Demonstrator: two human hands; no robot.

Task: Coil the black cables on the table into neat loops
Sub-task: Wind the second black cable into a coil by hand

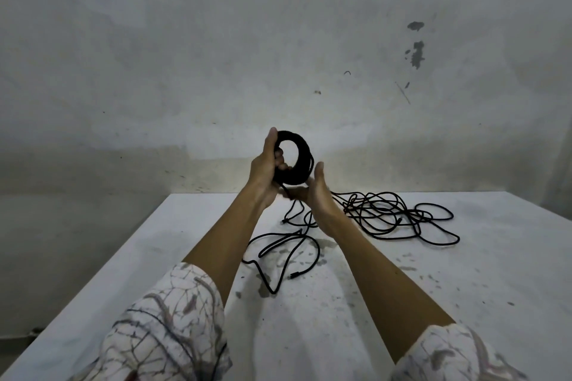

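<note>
A thick round coil of black cable (301,158) is held upright above the far part of the white table (325,318). My left hand (266,164) grips the coil's left side, fingers curled through its hole. My right hand (315,185) cups the coil's lower right edge from beneath, with the thumb up; how its fingers lie is hidden. A strand drops from the coil to the table. Loose black cable (399,216) lies tangled on the table to the right. More loose cable (288,254) with plug ends sprawls below my hands.
The table top is stained with grey paint spots. Its left edge runs diagonally down to the lower left, with grey floor (62,241) beyond. A marked grey-white wall (278,56) stands close behind the table's far edge.
</note>
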